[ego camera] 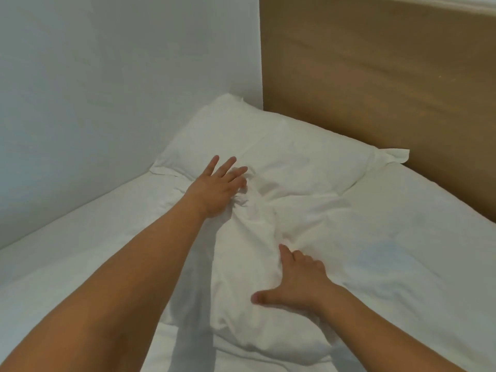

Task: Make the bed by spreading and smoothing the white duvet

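White cotton duvet [268, 237] lies bunched in a ridge down the middle of the bed [402, 210], its upper end overlapping the pillow [268, 140] set against the wooden headboard [375, 63] and the wall [107, 89]. Left hand [218, 187] rests flat near the pillow, fingers spread and straight; right hand [298, 284] presses the nearer folds, thumb splayed, fingers pushed into the creases and gripping nothing visible. Both forearms reach forward, nearly extended. To smooth well, the palms should probably sweep outward from the ridge toward the bed edges, keeping light, even pressure so the wrinkles do not simply shift
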`<state>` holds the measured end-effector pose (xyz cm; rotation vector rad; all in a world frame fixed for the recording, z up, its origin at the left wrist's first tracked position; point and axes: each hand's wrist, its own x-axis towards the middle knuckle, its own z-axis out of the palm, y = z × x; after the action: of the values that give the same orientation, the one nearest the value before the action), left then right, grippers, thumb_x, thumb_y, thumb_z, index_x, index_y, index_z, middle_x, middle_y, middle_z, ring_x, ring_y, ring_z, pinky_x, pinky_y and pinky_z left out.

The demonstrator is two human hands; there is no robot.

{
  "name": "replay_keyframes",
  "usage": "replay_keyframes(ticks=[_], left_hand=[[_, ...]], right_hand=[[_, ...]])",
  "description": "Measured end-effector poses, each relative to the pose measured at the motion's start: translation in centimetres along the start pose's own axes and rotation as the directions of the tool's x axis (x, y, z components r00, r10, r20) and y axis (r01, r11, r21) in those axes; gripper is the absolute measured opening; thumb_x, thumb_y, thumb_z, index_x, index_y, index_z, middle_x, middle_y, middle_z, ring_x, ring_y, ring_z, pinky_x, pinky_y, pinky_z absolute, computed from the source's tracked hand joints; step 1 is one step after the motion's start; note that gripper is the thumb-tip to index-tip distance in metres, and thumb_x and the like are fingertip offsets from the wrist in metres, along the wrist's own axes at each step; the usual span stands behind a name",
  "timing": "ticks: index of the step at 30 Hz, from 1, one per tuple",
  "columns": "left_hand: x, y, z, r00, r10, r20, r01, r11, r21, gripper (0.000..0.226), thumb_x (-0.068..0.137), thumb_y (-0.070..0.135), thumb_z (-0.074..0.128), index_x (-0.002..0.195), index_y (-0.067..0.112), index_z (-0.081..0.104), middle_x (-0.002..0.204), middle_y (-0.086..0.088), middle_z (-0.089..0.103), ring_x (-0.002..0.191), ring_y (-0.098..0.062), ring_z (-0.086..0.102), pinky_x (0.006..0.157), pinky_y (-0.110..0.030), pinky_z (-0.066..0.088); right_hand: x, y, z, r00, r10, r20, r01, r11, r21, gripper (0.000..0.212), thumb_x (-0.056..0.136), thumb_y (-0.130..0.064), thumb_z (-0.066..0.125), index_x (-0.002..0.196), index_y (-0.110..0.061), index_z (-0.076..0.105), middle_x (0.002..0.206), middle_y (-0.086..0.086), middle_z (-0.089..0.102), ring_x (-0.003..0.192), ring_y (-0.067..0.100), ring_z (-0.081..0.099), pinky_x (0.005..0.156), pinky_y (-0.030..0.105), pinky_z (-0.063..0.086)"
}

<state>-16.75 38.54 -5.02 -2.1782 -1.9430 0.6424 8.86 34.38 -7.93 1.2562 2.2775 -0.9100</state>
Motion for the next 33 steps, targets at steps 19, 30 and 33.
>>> replay_keyframes(ticks=[19, 30, 33], left_hand=[[1.1, 5.9, -0.3, 0.822, 0.02, 0.569, -0.361, 0.79, 0.495, 0.074, 0.097, 0.059, 0.03, 0.156, 0.024, 0.001, 0.163, -0.002, -0.009, 0.148, -0.027, -0.018, 0.117, -0.052, -0.012], [2.0, -4.7, -17.9, 0.998, -0.026, -0.058, 0.042, 0.952, 0.302, 0.04, 0.08, 0.043, 0.058, 0.119, 0.032, 0.061, 0.111, -0.002, 0.054, 0.102, -0.029, 0.055, 0.09, -0.045, 0.037], [5.3, -3.7, -22.3, 0.973, 0.08, -0.218, -0.001, 0.94, 0.34, 0.039, 0.073, 0.033, 0.062, 0.112, 0.029, 0.063, 0.104, -0.002, 0.056, 0.101, -0.03, 0.054, 0.1, -0.051, 0.03]], right_hand=[[0.0, 2.0, 4.5, 0.997, 0.068, 0.047, -0.065, 0.996, -0.06, 0.043, 0.086, -0.047, 0.048, 0.122, -0.025, 0.059, 0.131, 0.005, 0.053, 0.12, 0.028, 0.048, 0.098, 0.04, 0.032], [-6.9, 1.3, -14.4, 0.958, -0.166, -0.235, 0.211, 0.961, 0.181, 0.028, 0.087, -0.037, 0.059, 0.106, -0.019, 0.065, 0.103, 0.003, 0.068, 0.089, 0.023, 0.063, 0.069, 0.025, 0.043], [-8.7, 4.9, -19.6, 0.979, -0.044, -0.2, 0.093, 0.966, 0.242, 0.019, 0.085, -0.036, 0.063, 0.093, -0.019, 0.063, 0.094, -0.001, 0.069, 0.077, 0.016, 0.061, 0.062, 0.025, 0.044]])
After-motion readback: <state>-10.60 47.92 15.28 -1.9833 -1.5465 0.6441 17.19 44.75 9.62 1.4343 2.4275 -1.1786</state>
